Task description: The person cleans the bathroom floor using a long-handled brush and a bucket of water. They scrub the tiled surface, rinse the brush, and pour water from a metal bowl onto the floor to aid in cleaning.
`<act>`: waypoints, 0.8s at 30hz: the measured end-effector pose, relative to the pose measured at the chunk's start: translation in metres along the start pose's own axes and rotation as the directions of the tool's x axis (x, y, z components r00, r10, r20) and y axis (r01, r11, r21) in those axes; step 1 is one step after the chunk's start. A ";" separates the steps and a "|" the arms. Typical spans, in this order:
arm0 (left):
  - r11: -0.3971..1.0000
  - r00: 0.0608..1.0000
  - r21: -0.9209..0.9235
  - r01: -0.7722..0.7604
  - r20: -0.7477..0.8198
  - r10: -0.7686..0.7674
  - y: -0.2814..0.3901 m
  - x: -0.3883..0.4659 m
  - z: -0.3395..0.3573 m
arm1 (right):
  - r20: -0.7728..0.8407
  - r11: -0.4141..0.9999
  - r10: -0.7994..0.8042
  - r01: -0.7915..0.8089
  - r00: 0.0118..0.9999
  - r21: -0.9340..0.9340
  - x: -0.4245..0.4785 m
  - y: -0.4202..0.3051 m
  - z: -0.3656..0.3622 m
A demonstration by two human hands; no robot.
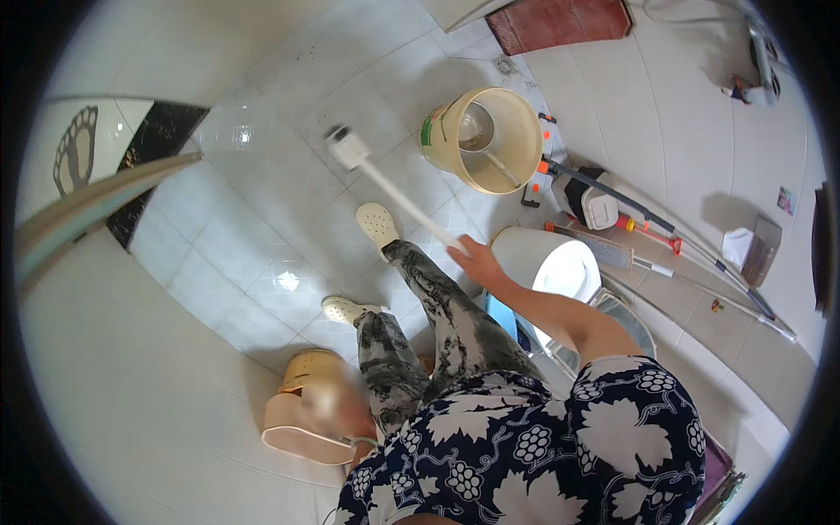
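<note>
My right hand grips the end of a white long-handled scrubbing brush. Its blocky white head has a dark end and appears over the grey tiled floor, left of a cream plastic bucket; whether it touches the tiles cannot be told. A metal ladle rests inside that bucket. Low on the left, my left hand is mostly lost in a blur beside a pink plastic basin, with a bracelet at the wrist. What its fingers do is hidden.
A white toilet stands right of my legs. Long-handled cleaning tools lean along the right wall, near a white container. A door edge and dark threshold are at left. A yellowish bucket sits by the basin.
</note>
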State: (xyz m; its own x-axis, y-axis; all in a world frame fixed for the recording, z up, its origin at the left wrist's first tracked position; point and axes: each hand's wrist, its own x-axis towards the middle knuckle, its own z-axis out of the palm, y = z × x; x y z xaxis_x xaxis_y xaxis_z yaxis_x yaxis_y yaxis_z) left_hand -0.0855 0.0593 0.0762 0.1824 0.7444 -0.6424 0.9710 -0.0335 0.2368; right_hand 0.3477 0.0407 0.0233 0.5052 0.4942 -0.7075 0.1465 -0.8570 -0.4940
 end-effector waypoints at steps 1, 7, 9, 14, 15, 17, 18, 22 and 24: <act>0.994 0.996 0.058 -0.088 -0.018 0.090 -0.028 -0.005 0.009 | -0.080 0.994 0.057 -0.050 0.995 0.097 -0.017 0.022 -0.019; 0.994 0.995 0.061 0.088 -0.042 -0.086 -0.079 0.004 -0.023 | -0.466 0.976 0.201 -0.218 0.862 0.017 -0.076 0.103 -0.074; 0.995 0.997 0.064 -0.076 -0.001 0.076 -0.052 0.027 -0.069 | -0.426 0.945 0.325 -0.276 0.844 0.175 -0.074 0.139 -0.077; 0.991 0.991 -0.003 -0.130 0.020 0.130 0.004 0.055 -0.108 | -0.361 0.966 0.250 -0.207 0.898 0.155 -0.053 0.102 -0.096; 0.988 0.988 0.034 -0.148 0.036 0.147 0.002 0.064 -0.109 | -0.386 0.977 0.199 -0.153 0.901 0.146 -0.052 0.086 -0.098; 0.978 0.982 0.105 -0.182 0.069 0.175 -0.005 0.084 -0.108 | -0.344 0.981 0.175 -0.134 0.923 0.140 -0.045 0.075 -0.096; 0.979 0.973 0.065 -0.192 0.140 0.182 0.002 0.090 -0.117 | -0.279 0.976 0.203 -0.171 0.939 0.135 -0.042 0.077 -0.098; 0.958 0.953 0.170 -0.232 0.235 0.189 0.001 0.115 -0.138 | -0.213 0.981 0.085 -0.119 0.973 -0.152 0.010 0.115 -0.109; 0.944 0.938 0.112 -0.310 0.201 0.284 0.016 0.127 -0.159 | -0.207 0.971 0.134 -0.170 0.969 -0.168 0.051 0.143 -0.113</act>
State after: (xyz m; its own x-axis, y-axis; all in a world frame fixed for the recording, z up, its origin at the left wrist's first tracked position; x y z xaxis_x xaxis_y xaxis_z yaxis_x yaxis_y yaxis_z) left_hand -0.0715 0.2598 0.1144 0.4776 0.5546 -0.6814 0.8776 -0.3372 0.3407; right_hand 0.4905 -0.0725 -0.0264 0.6853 0.3336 -0.6474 0.1988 -0.9409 -0.2743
